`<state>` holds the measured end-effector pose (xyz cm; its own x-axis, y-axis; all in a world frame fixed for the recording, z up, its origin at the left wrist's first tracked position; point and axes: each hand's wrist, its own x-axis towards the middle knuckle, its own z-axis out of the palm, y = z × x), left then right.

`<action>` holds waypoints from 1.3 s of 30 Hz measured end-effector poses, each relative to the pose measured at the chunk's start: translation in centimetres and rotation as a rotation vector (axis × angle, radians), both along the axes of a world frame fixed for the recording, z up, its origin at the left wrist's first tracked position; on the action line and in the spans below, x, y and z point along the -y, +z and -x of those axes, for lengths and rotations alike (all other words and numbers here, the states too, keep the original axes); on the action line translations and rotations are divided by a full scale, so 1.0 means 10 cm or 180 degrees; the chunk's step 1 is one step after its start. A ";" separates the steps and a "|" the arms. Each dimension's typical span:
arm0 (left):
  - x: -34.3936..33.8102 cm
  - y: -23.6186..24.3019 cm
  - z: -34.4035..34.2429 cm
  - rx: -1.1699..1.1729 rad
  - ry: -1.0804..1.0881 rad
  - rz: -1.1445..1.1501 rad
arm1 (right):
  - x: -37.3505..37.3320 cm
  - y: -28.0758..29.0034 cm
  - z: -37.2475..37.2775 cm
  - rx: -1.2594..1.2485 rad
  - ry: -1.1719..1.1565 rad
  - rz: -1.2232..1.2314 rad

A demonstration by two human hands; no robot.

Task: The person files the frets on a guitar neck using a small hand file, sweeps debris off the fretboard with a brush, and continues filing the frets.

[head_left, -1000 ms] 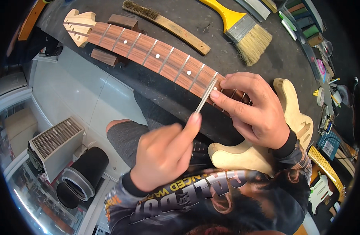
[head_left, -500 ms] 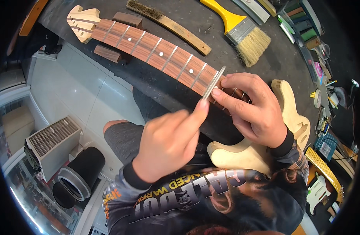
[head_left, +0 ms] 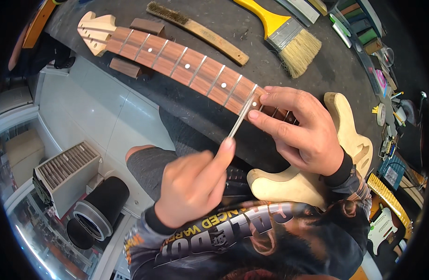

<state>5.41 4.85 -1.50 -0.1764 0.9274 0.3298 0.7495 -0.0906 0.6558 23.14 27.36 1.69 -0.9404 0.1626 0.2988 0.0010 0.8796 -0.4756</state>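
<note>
My left hand (head_left: 193, 182), slightly blurred, has its fingers closed on a slim metal file or rod (head_left: 238, 122), which lies slanted across a fret. My right hand (head_left: 300, 133) grips the rosewood-coloured fretboard of a guitar neck (head_left: 186, 70), two fingertips pressed on it beside the rod; part of the hand hides the fretboard's right end. The neck's pale headstock (head_left: 95, 32) points to the upper left, with wooden blocks (head_left: 125, 66) at its sides. A pale unfinished guitar body (head_left: 284, 186) lies under my right wrist.
A dark bench (head_left: 335, 70) holds a wire brush (head_left: 214, 39), a yellow-handled paintbrush (head_left: 294, 49) and small tools along its right. A white guitar (head_left: 381, 228) is at the lower right. On the floor at the left stand a heater-like box (head_left: 65, 172) and a black bin (head_left: 102, 200).
My left hand and the rod moved up and right half a second ago and are now back down to the left. My right hand stays at about the same spot.
</note>
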 end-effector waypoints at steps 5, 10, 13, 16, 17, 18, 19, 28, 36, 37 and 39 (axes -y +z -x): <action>-0.44 -0.06 0.03 0.0086 -0.0067 -0.0148 | 0.00 0.01 -0.01 0.0048 -0.0174 0.0105; 0.14 0.09 0.02 0.0235 -0.0018 0.0225 | 0.01 0.01 0.02 0.0075 -0.0004 0.0051; -0.32 -0.07 0.03 0.0170 -0.0041 -0.0163 | 0.01 0.01 0.03 0.0053 -0.0052 0.0076; -0.32 -0.02 0.03 0.0150 -0.0076 -0.0041 | 0.00 0.00 -0.01 0.0068 -0.0125 0.0081; -0.20 0.01 0.05 0.0104 -0.0134 0.0070 | 0.01 0.01 -0.01 0.0071 -0.0150 0.0080; -0.01 0.02 0.04 0.0190 -0.0147 0.0147 | 0.01 0.02 -0.01 0.0099 -0.0150 0.0048; 0.17 -0.04 0.00 0.0245 -0.0010 -0.0031 | 0.02 0.01 0.01 0.0109 -0.0119 0.0022; 0.26 0.02 0.01 0.0159 -0.0095 0.0153 | 0.01 0.01 -0.01 0.0133 -0.0081 0.0080; -0.36 -0.07 -0.01 0.0228 0.0089 -0.0361 | 0.00 -0.03 0.02 -0.0059 -0.0073 0.0011; -0.25 0.00 0.00 0.0240 -0.0007 -0.0132 | -0.01 -0.05 -0.01 -0.0046 -0.0095 0.0012; 0.12 0.00 -0.01 0.0279 0.0041 -0.0096 | -0.01 -0.06 0.00 -0.0061 -0.0070 -0.0002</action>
<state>5.56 3.68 -1.53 -0.2177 0.9148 0.3403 0.6905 -0.1021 0.7161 23.12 27.51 1.05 -0.9307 0.1830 0.3168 0.0113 0.8798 -0.4752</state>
